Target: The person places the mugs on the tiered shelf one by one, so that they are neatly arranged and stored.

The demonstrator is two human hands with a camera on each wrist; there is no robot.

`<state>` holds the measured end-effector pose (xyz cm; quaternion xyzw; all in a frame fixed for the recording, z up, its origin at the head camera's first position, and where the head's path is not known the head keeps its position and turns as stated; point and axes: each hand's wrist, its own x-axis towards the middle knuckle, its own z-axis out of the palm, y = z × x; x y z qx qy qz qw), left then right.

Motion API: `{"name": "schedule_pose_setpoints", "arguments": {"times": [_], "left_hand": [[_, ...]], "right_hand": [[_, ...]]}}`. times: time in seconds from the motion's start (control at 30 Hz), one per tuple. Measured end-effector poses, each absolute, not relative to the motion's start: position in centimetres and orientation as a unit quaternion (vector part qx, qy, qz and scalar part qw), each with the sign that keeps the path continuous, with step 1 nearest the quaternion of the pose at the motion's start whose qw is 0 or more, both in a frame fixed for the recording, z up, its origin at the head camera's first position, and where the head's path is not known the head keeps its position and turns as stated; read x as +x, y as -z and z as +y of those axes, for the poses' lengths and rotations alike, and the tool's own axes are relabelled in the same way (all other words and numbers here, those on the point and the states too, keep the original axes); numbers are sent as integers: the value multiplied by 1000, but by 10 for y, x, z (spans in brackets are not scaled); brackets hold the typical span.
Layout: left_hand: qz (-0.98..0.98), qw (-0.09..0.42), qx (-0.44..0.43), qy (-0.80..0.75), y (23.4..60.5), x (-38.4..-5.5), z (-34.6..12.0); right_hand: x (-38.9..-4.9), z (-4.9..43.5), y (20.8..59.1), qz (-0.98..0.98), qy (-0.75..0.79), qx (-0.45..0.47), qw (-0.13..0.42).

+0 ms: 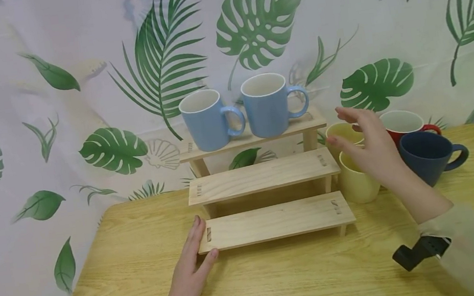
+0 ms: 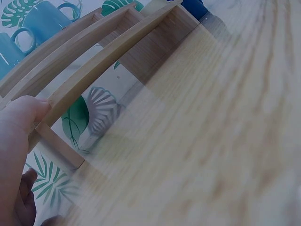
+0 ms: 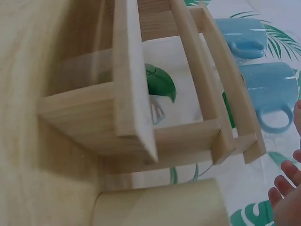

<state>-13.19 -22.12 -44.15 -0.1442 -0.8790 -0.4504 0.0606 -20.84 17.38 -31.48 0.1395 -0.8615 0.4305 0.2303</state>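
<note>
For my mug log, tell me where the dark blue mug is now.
In the head view, the dark blue mug stands on the table at right, in front of the red mug and right of the nearer yellow mug.

Yellowish wood-grained table [image 1: 280, 281], glossy surface; white backdrop [image 1: 94, 104] behind, green leaf prints [image 1: 259, 22], pale shell motifs [image 1: 162, 153]
</note>
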Motion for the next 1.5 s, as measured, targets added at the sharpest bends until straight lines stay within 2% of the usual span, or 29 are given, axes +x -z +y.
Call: {"name": "schedule_pose_setpoints", "arguments": {"times": [0.43, 1.03, 1.5], "left_hand": [[-881, 68, -144, 446, 442, -132, -221], [-879, 61, -139, 452, 441, -131, -221], [-881, 59, -138, 448, 442, -131, -221]], "right_hand": [[-186, 212, 351, -897, -357, 116, 233], [-181, 241, 372, -923, -329, 135, 143], [-182, 242, 374, -949, -271, 102, 129]]}}
